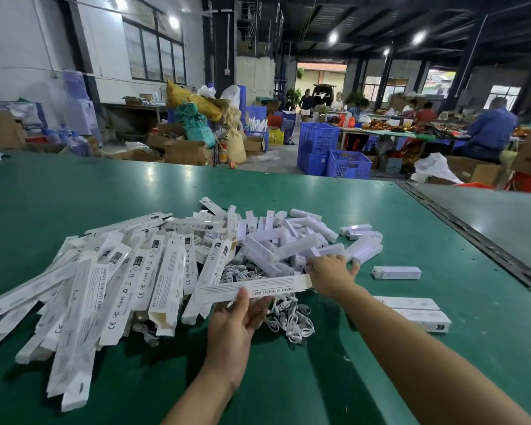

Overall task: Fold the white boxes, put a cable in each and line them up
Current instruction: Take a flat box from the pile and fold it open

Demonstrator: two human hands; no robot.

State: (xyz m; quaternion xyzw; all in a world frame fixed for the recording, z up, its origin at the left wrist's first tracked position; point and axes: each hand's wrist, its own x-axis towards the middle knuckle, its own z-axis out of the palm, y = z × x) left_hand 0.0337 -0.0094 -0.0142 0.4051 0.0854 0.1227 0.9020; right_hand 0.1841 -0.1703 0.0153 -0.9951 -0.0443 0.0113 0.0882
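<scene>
- The left hand [236,314] pinches a flat white box [252,289], thumb on top and fingers under, above the cables [288,320].
- The right hand [330,276] is at that box's right end, fingers spread on the heap of white pieces [288,243] (grip unclear).
- Two folded boxes [414,311] lie side by side on the green table [442,378], right of that forearm.

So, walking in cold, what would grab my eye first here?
Probably the sprawling pile of flat white boxes on the left of the green table, running into a heap of folded boxes further right. At the front, the left hand pinches one long flat box, with the right hand at its other end, over a tangle of white cables.
</scene>
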